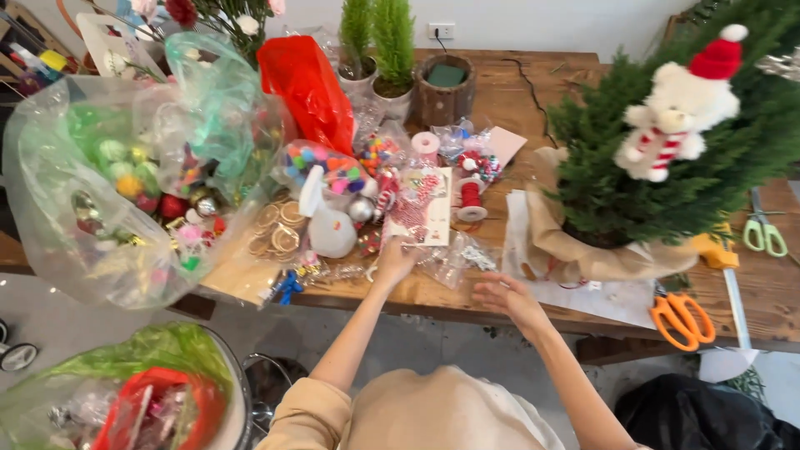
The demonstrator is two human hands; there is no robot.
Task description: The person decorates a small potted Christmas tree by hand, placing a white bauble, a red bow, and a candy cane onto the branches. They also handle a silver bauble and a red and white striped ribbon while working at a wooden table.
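My left hand [397, 260] reaches forward onto the wooden table [517, 100], its fingers closed on the lower edge of a flat clear packet of red and white trinkets [421, 204]. My right hand [508, 298] hovers flat and open near the table's front edge, holding nothing, just left of a burlap-wrapped pot [575, 250]. In that pot stands a small green tree [667, 167] carrying a white teddy bear with a red hat [679, 112]. A spool of red ribbon [471, 200] stands just beyond the packet.
Big clear bags of baubles [125, 183] and a red bag [308, 87] crowd the left. A white spray bottle [327, 223], wooden discs [279, 227], orange scissors [683, 318], green scissors [762, 229], two potted mini trees [375, 50] and a basket [167, 400] surround the work spot.
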